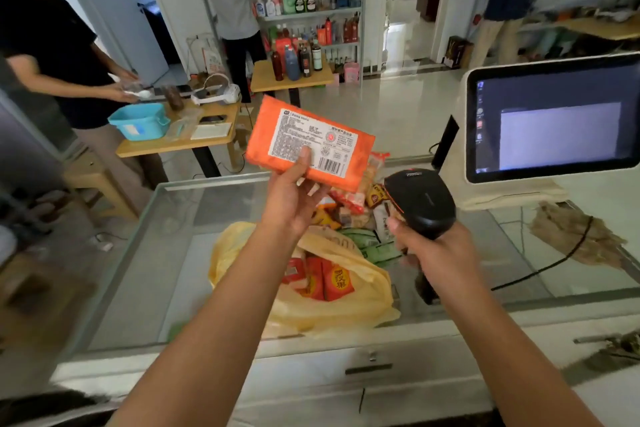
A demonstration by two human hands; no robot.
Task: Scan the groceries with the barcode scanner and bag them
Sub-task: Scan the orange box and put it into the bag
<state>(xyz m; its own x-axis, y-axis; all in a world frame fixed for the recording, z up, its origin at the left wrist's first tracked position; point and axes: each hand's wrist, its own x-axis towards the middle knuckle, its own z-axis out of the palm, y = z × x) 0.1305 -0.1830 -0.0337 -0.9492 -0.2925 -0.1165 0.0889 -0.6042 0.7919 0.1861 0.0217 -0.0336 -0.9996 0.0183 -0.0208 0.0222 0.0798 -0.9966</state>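
Above the glass counter, the left hand pinches an orange packet label-up so the barcode scanner, gripped by the right hand, can read it.

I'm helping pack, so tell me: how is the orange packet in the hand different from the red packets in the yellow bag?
The orange packet is held up by the left hand; the red packets sit inside the yellow bag. The orange packet shows a white label with a barcode; the red packets show a yellow round mark. Both are wrapped groceries.
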